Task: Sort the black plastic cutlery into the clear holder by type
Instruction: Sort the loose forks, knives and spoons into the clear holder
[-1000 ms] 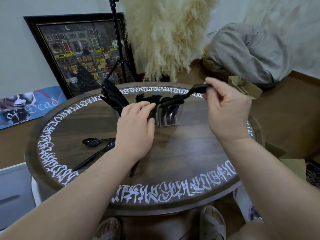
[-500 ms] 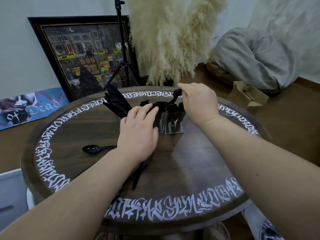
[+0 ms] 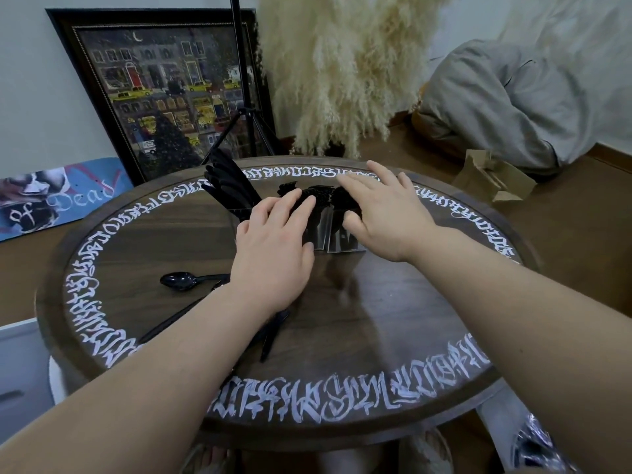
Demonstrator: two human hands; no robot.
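On table point(image 3: 376, 319): 1 spoon point(image 3: 178, 280) clear, others hidden under your arm; both hands point(image 3: 273, 254) point(image 3: 383, 213) flat-fingered on holder point(image 3: 345, 239).

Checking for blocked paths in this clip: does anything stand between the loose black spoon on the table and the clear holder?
Yes. The left hand and its forearm lie across the straight line from the black plastic spoon on the round wooden table to the clear plastic holder. The right hand lies flat over the holder's right top.
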